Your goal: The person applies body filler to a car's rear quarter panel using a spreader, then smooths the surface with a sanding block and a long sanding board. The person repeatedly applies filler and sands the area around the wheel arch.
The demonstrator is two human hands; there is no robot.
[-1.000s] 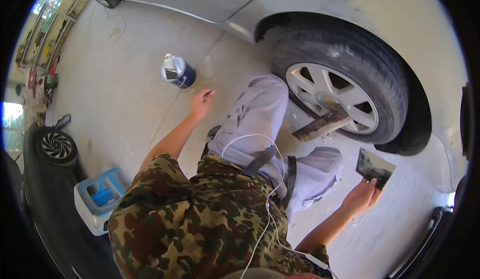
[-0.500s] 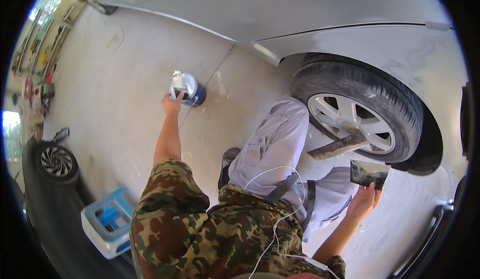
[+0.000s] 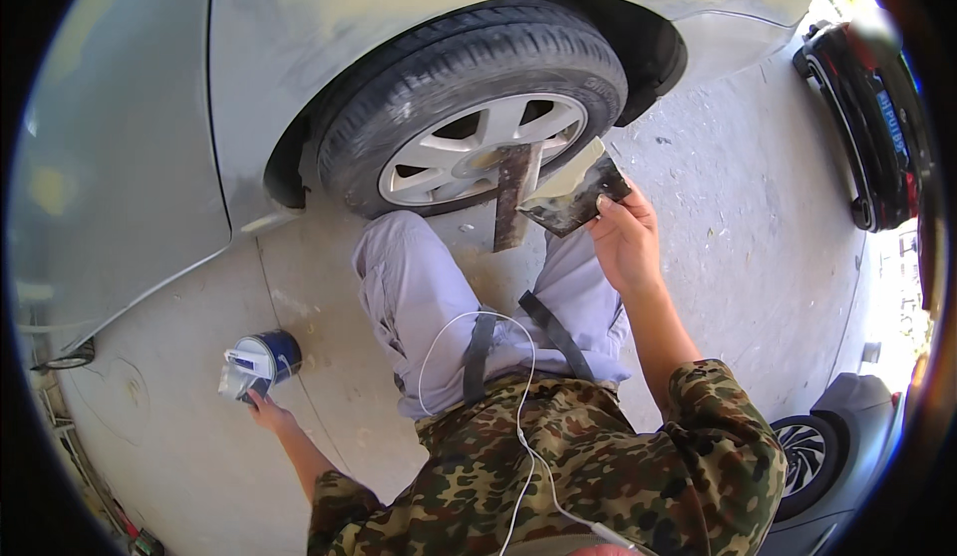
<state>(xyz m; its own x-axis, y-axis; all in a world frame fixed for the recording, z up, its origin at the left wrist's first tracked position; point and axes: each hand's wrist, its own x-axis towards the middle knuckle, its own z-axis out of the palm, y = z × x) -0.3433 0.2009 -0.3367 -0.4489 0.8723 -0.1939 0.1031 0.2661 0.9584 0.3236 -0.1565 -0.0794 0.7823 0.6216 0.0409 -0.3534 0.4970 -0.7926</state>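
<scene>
My right hand [image 3: 626, 232] pinches a thin dark square plate [image 3: 576, 189] by its corner; pale yellowish putty is smeared over its upper part. Beside the plate, a worn dark-brown strip [image 3: 514, 197] stands between my knees and the car wheel [image 3: 483, 142]. Down on the left, my left hand [image 3: 267, 414] grips a small dark flat piece [image 3: 256, 390]. That piece is at the near side of a blue and white can [image 3: 263, 357]. A whitish, partly see-through thing [image 3: 235, 381] lies against the can; its kind is unclear.
A grey car body [image 3: 130, 108] with pale patches curves over the wheel. A dark car [image 3: 857, 123] stands at the far right, and a grey car [image 3: 832, 456] at the near right. A white cable [image 3: 522, 426] hangs over my lap.
The view has swung right, so the wheel and can appear farther left. My right hand has raised the plate toward the wheel's lower edge. My left hand remains by the can.
</scene>
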